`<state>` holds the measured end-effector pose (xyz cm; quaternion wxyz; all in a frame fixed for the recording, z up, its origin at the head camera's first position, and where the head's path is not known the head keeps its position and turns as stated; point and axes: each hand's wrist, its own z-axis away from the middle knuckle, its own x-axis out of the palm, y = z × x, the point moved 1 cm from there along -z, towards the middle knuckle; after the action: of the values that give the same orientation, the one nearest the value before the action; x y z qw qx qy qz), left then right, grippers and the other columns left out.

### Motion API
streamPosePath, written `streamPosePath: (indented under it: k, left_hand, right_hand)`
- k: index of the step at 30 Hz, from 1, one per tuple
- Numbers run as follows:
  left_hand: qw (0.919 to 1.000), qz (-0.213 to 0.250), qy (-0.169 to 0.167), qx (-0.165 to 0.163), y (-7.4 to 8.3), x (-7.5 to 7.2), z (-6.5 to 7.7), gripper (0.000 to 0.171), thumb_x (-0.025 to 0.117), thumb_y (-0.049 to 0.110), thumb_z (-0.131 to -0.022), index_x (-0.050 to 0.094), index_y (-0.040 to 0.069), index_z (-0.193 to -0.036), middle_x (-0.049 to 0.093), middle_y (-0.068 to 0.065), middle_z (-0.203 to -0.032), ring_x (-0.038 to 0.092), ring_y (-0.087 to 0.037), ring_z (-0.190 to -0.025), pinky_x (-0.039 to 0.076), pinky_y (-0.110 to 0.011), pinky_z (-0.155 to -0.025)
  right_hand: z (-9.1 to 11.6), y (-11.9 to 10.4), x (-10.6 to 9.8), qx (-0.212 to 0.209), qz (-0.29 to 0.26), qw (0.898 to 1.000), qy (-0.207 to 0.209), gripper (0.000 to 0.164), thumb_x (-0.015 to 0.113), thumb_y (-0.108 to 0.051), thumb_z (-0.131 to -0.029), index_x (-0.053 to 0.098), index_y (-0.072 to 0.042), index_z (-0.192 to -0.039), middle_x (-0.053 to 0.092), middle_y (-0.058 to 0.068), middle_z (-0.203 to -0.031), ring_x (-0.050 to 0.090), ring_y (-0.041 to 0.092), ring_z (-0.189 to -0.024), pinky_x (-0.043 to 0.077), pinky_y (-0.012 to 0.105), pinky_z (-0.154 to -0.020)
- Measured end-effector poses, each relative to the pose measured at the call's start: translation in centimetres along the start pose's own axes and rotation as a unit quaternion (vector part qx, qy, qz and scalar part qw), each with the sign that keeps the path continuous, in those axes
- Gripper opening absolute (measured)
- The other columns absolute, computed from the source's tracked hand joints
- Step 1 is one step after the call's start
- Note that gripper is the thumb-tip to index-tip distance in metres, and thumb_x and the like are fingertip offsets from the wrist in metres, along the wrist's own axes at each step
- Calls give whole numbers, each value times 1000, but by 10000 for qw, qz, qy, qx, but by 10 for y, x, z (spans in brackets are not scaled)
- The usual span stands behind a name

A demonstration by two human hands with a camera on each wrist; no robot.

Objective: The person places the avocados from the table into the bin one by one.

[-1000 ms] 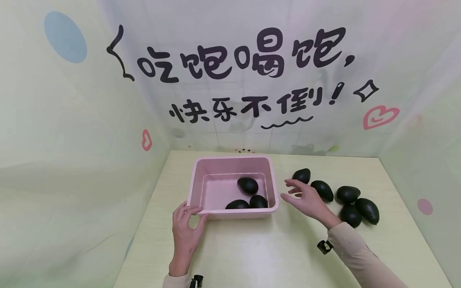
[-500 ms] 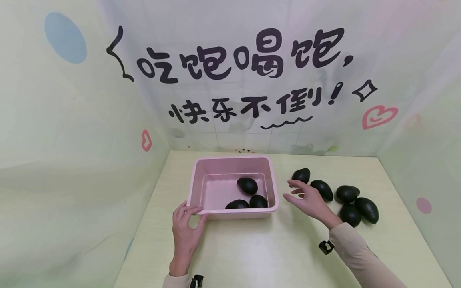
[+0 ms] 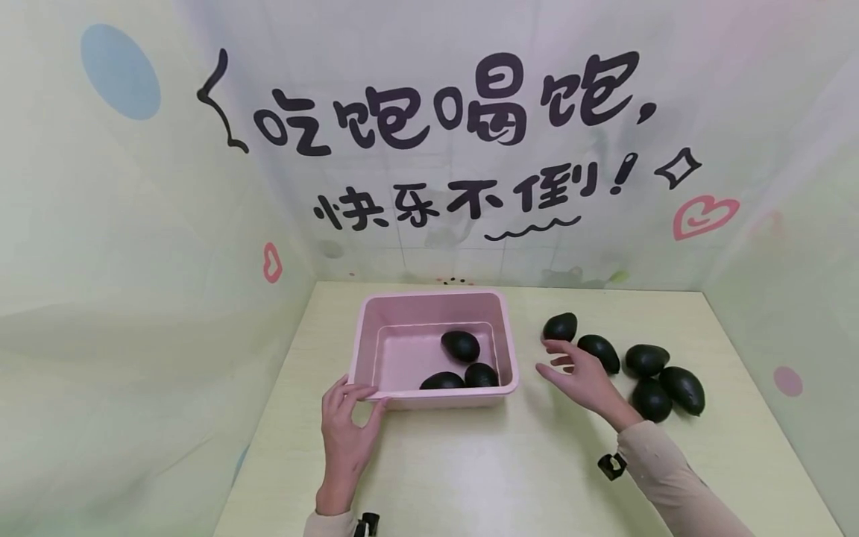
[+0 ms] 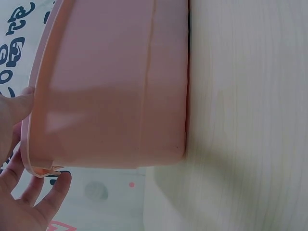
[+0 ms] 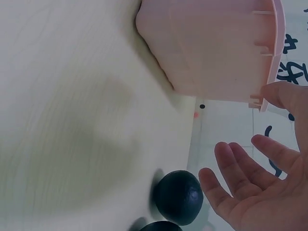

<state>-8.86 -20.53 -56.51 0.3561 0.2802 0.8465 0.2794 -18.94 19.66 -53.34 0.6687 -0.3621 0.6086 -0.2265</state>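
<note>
A pale backdrop [image 3: 168, 224] with dark lettering closes in the back and sides; noon on every dial here is the far edge. Next comes a wood-grain table [image 3: 443, 470], and toward its 11 o'clock a pink bin [image 3: 443, 395] stands upright. The left hand [image 3: 347, 425], at the bin's 8 o'clock, pinches the rim's near corner, fingers over the edge and thumb at the front. The right hand [image 3: 584, 380], off the bin's 3 o'clock side and clear of it, holds nothing, its thumb and gently bent fingers spread wide. Smallest are the avocados: three [image 3: 461, 347] lie in the bin, at 2, 4 and 6 o'clock of its floor, and five [image 3: 682, 390] on the table, one at the right hand's 11 o'clock, one at 1 and three bunched around 3. Whether a fingertip touches the 11 o'clock avocado [image 3: 560, 327], I cannot tell. The step in hand seems to be reaching for another avocado, with the bin part filled; the next move likely calls for closing thumb and fingers around that nearest one while the left hand steadies the rim.
</note>
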Motion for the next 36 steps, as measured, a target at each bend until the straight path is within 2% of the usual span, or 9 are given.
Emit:
streamPosePath:
  k: [6, 22, 30, 36]
  left_hand:
    - [10000, -3, -6, -53, 0, 0, 0, 29, 94, 3, -75, 78, 3, -98, 71, -16, -108, 55, -50, -133, 47, -72, -109]
    - [10000, -52, 35, 70, 0, 0, 0, 29, 94, 3, -74, 77, 2, -98, 71, -16, -107, 56, -51, -131, 48, -72, -107]
    - [9999, -18, 73, 99, 0, 0, 0, 30, 94, 2, -73, 77, 2, -98, 71, -17, -106, 56, -51, -130, 47, -71, -107]
    - [9999, 6, 56, 99, -2, 0, 1, 30, 95, 2, -73, 77, 2, -98, 71, -16, -107, 56, -51, -131, 48, -70, -108]
  right_hand:
    - [3, 4, -4, -9, 28, 9999, 159, 54, 75, -28, -100, 60, 0, -145, 68, 25, -138, 72, 40, -118, 61, 58, -103]
    - [10, 17, -9, 55, 88, 9987, 505, 48, 73, -26, -102, 63, 1, -140, 68, 25, -138, 69, 40, -121, 61, 58, -103]
    - [12, 23, -16, 96, 57, 9985, 533, 49, 70, -23, -103, 60, 5, -142, 65, 29, -141, 66, 45, -126, 58, 61, -106]
    - [15, 27, -24, 301, -61, 9982, 521, 52, 69, -29, -105, 59, 3, -145, 66, 28, -140, 66, 45, -127, 56, 59, -108]
